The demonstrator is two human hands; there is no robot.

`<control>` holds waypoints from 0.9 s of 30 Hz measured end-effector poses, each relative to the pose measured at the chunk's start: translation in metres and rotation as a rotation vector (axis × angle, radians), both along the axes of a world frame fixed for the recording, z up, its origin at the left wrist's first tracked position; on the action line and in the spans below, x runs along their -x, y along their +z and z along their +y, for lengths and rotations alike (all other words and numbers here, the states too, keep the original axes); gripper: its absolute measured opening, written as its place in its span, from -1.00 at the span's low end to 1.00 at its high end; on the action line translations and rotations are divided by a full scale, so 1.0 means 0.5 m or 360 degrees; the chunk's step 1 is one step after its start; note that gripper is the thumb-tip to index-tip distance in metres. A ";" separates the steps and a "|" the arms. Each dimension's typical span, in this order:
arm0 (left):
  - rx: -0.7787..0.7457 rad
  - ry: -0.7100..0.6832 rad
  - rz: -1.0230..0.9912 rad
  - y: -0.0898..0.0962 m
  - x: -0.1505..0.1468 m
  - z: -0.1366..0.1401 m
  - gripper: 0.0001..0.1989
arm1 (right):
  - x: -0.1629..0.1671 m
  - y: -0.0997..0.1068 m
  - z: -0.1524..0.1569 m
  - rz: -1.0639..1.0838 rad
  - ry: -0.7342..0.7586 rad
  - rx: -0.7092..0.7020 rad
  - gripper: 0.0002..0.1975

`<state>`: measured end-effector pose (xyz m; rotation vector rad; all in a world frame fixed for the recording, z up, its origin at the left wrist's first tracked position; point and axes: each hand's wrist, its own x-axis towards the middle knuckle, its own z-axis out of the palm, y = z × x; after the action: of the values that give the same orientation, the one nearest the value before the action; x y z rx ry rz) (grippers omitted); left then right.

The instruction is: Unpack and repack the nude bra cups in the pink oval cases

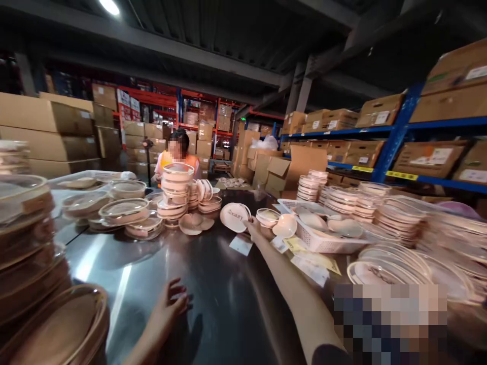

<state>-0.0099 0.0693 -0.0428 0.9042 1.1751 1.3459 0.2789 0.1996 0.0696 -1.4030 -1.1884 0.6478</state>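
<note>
My right hand (254,228) reaches forward over the table and grips the right edge of a round pale-pink case (235,217) with "beauty" printed on its face. The case is tilted up towards me. Below it lies a small white card (241,245). My left hand (172,303) hovers over the dark shiny tabletop (213,299), fingers apart and holding nothing. Just right of my right hand are a clear-topped round case (268,217) and a loose pale round pad (285,226).
A white plastic basket (327,244) holds pale pads, with paper cards (312,268) beside it. Stacked round cases stand at left (26,243), centre (177,187) and right (399,223). A person in an orange vest (166,159) is across the table. Boxes fill the blue shelves (395,137).
</note>
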 end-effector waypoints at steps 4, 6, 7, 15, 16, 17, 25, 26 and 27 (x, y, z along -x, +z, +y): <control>-0.0320 0.0169 0.0113 0.046 -0.007 -0.028 0.10 | 0.088 -0.044 -0.071 0.0123 0.0653 0.0065 -0.51; -0.0601 0.0251 0.0251 0.067 -0.004 -0.043 0.03 | 0.122 -0.061 -0.120 0.0137 0.0911 0.0091 -0.37; -0.0728 0.0304 0.0376 0.076 0.000 -0.049 -0.08 | 0.136 -0.064 -0.144 0.0153 0.0983 0.0096 -0.34; -0.1191 0.0632 0.1097 0.085 0.035 -0.069 -0.53 | 0.229 0.004 -0.305 -0.0707 0.0665 -0.0777 -0.79; -0.1285 0.0651 0.1205 0.080 0.036 -0.069 -0.54 | 0.243 0.010 -0.316 -0.0787 0.0654 -0.0761 -0.83; -0.1385 0.0673 0.1329 0.075 0.037 -0.068 -0.54 | 0.256 0.012 -0.322 -0.0830 0.0616 -0.0727 -0.84; -0.1775 0.0813 0.1831 0.075 0.035 -0.072 -0.48 | 0.300 -0.040 -0.327 -0.1198 0.0368 -0.0677 -0.81; -0.1785 0.0817 0.1830 0.078 0.033 -0.074 -0.48 | 0.298 -0.042 -0.327 -0.1201 0.0380 -0.0696 -0.81; -0.1790 0.0824 0.1821 0.081 0.032 -0.076 -0.49 | 0.295 -0.041 -0.325 -0.1161 0.0410 -0.0711 -0.82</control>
<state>-0.0257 0.0311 -0.0021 2.5360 1.4861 2.0202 0.1314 0.0370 0.0491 -1.1268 -1.9689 -0.0025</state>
